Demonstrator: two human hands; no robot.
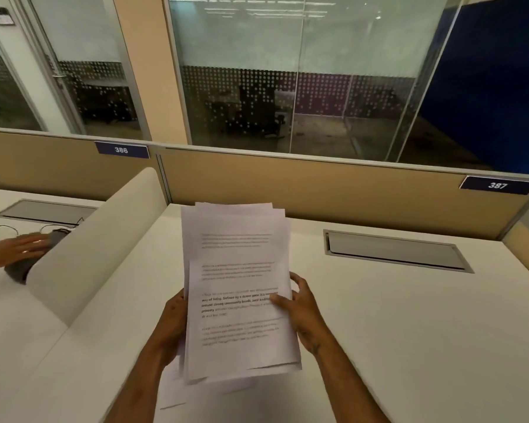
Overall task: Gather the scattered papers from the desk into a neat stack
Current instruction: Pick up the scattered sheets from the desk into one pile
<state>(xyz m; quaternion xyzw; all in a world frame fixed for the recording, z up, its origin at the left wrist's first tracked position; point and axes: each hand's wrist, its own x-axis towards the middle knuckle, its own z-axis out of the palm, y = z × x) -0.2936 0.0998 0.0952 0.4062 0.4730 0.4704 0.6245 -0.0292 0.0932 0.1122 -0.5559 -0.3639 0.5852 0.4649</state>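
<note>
White printed papers are up off the tabletop, held in front of the person as one loose bundle, text side facing the camera. Left hand wraps the bundle's left edge with its fingers hidden behind the sheets; right hand pinches the right edge, thumb on the front face, the other fingers curled at the edge. Both hands closed on the bundle.

Step in hand, as I judge it: squaring up. Edges are not flush; top corners fan out in steps and the bottom edges splay. To do it well: loosen the pinch a little so sheets can slide, stand the bundle on its bottom edge on the tabletop and tap, then turn it and tap a long side. Keep both hands as side guides so nothing escapes. Too tight a grip will only crease the sheets, not align them.

One more sheet seems to lie below the bundle near the left wrist; cannot tell whether it rests on the tabletop or hangs from the bundle. It should join the stack before the final tap.

Counts: one bundle, at least three or four sheets by the stepped top corners, exact number not readable. One possible stray sheet. Two cable hatches in view, one on each desk. Two number plates, 386 and 387. One other person's hand at far left, beyond the divider.
</note>
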